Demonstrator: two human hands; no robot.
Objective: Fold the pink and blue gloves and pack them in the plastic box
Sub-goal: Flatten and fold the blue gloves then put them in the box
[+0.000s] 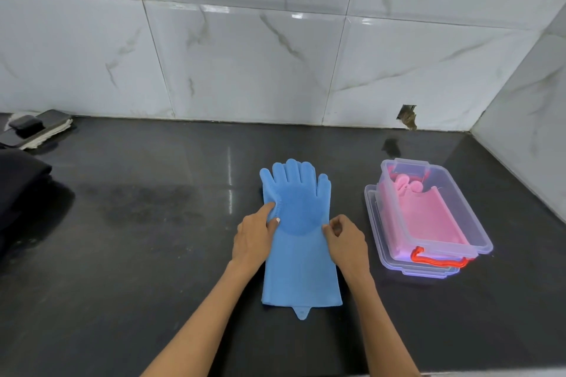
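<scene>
Your blue gloves [298, 236] lie flat on the dark counter [137, 223], stacked, fingers pointing far, cuff near you. Your left hand [255, 237] rests on the left edge, fingers loosely spread, thumb on the bristled palm. Your right hand [344, 239] pinches the right edge between curled fingers. To the right, well apart, the clear plastic box [477, 232] stands open on its lid, and the pink gloves [425, 217] lie folded inside it.
</scene>
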